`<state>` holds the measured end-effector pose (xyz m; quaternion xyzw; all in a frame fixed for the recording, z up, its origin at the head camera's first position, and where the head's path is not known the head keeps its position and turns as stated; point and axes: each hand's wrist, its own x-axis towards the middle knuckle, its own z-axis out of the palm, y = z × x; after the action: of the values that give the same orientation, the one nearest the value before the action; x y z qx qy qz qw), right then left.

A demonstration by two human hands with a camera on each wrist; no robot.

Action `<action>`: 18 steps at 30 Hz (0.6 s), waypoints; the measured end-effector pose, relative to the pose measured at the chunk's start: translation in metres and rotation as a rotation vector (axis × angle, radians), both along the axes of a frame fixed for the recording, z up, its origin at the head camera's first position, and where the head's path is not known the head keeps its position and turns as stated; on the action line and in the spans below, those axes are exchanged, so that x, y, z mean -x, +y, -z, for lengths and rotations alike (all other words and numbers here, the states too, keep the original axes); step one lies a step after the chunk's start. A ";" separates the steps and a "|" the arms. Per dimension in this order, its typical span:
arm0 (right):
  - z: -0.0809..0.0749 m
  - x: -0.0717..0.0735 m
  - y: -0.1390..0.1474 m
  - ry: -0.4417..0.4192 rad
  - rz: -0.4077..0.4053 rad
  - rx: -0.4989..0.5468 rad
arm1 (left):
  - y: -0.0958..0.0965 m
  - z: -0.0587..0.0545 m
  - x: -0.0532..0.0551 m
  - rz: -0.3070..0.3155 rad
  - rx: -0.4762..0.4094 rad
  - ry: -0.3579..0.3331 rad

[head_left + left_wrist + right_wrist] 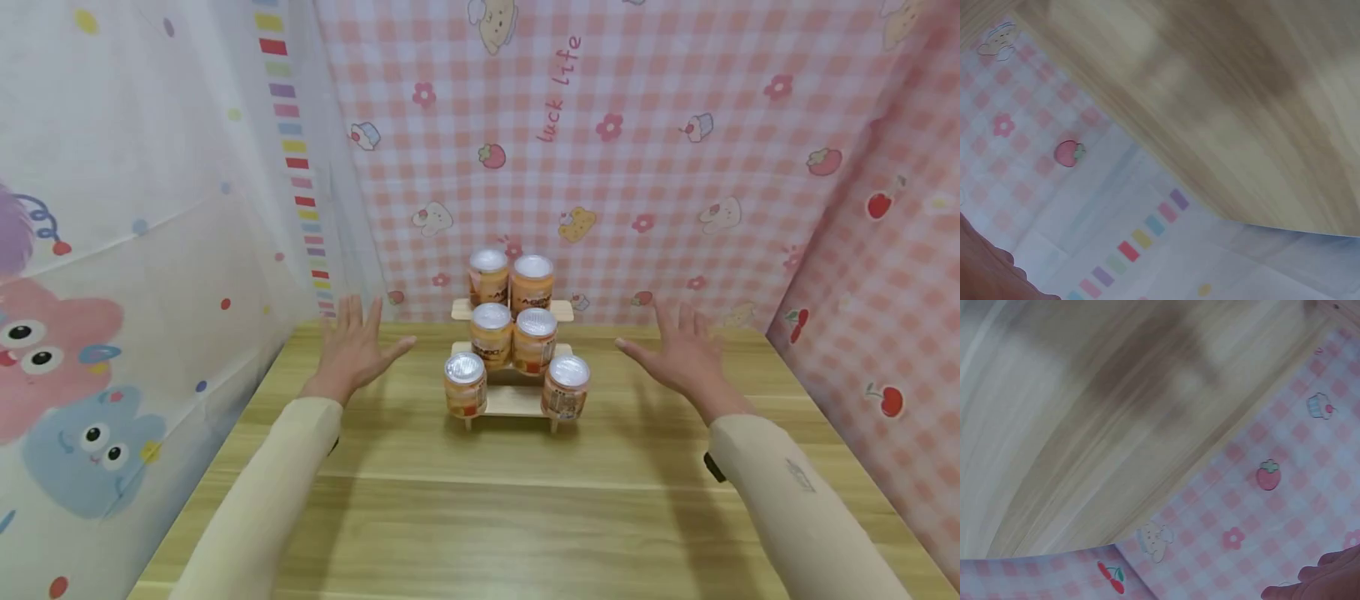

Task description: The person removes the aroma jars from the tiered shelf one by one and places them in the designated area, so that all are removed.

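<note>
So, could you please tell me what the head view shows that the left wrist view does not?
Only the head view shows the six jars on the stepped wooden stand, and both spread hands, left hand and right hand, holding nothing. Only the left wrist view shows a close strawberry print. Both share the wooden table and pink checked cloth.

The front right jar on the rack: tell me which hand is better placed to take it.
Right. The right hand hovers open on the same side as that jar, with bare table between them. The left hand would probably have to cross past the front left jar.
</note>
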<state>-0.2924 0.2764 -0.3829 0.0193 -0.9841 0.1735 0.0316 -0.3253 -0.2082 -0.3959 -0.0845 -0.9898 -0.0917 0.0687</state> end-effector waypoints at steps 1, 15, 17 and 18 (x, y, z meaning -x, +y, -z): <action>-0.002 0.001 -0.002 0.004 0.001 0.011 | 0.002 -0.003 0.001 0.003 -0.002 0.005; -0.019 0.019 -0.031 0.014 -0.049 0.304 | 0.031 -0.042 0.017 -0.006 -0.143 -0.017; -0.021 0.021 -0.036 0.000 -0.050 0.371 | 0.037 -0.047 0.019 -0.004 -0.190 -0.029; -0.022 0.022 -0.038 -0.012 -0.046 0.400 | 0.039 -0.049 0.021 0.000 -0.210 -0.028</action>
<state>-0.3148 0.2383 -0.3608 0.0339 -0.9295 0.3664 0.0252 -0.3459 -0.1688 -0.3466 -0.0754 -0.9756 -0.1961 0.0634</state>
